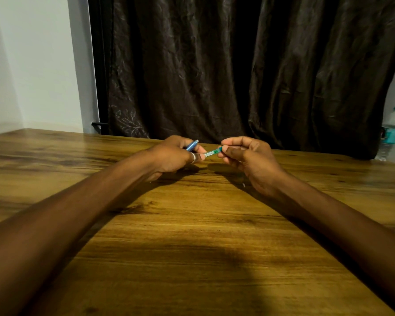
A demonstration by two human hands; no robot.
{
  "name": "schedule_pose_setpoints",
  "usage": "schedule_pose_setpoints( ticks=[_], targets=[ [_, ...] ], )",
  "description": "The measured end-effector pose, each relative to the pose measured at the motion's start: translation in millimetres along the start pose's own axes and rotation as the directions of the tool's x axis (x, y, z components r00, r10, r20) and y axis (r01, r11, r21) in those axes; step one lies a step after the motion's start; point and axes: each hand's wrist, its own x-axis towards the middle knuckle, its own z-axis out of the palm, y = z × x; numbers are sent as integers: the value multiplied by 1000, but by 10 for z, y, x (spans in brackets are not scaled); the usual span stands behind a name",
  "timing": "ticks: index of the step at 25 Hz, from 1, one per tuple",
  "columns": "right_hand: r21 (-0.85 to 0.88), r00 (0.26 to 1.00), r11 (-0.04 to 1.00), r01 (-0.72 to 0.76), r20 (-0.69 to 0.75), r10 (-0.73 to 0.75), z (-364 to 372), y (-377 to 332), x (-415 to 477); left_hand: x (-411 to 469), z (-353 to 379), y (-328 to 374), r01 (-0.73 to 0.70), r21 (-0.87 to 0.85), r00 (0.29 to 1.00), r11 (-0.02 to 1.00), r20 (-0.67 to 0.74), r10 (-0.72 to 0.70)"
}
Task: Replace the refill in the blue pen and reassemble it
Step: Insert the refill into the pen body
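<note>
My left hand (177, 156) is closed around a shiny blue pen part (192, 145), whose end sticks up past the fingers. A ring sits on that hand's thumb. My right hand (246, 156) pinches a slim green and clear pen piece (213, 152) that spans the gap between both hands; its left end touches my left thumb and fingertip. Both hands hover just above the far middle of the wooden table (192, 224). How the two pen parts join is hidden by the fingers.
A clear plastic water bottle (391, 131) with a teal label and cap stands at the far right edge of the table. A dark curtain (237, 65) hangs behind the table, with a white wall to the left. A tiny pale speck (243, 185) lies below my right hand.
</note>
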Motion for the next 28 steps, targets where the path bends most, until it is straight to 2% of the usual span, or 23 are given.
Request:
schedule_pose_setpoints(
  ticks=[6, 15, 23, 26, 28],
  targets=[
    [-36, 1000, 999, -6, 16, 7, 11, -20, -20, -9, 6, -2, 4, -24, 1000, 1000, 4, -3],
    [-177, 997, 982, 70, 39, -64, -10, -20, -33, 4, -1, -24, -8, 1, 1000, 1000, -29, 8],
    [-221, 996, 975, 29, 93, -8, -39, -35, -14, -9, 1, 0, -67, 117, 998, 991, 5, 67],
    [-218, 998, 974, 55, 46, -46, -26, -47, -18, -2, 9, -17, -136, 153, 991, 979, 11, 135],
    [-211, 998, 976, 57, 6, -57, -22, -50, -19, 15, 40, -42, -206, 267, 972, 942, -53, 227]
  ],
)
